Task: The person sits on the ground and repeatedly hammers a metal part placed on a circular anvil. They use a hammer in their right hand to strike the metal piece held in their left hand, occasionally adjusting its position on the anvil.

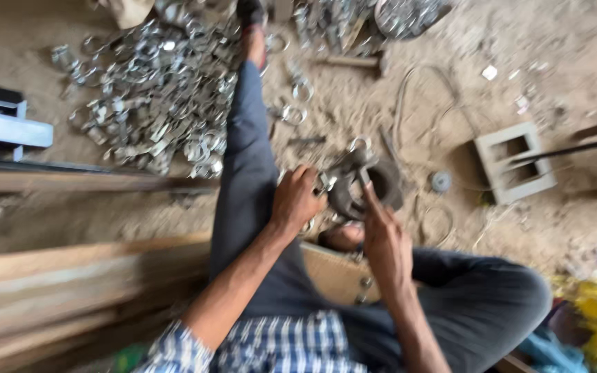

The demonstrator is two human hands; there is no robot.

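Here a dark, heavy-looking ring tool [366,188] on the sandy floor [575,41] is gripped by the closed left hand [296,200] and steadied by the right hand [386,242], fingers extended, its rigid rim judged the best hold.

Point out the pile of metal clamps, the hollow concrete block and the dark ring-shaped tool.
pile of metal clamps [153,90], head view, middle of heap.
hollow concrete block [516,162], head view, centre web.
dark ring-shaped tool [388,183], head view, right rim.
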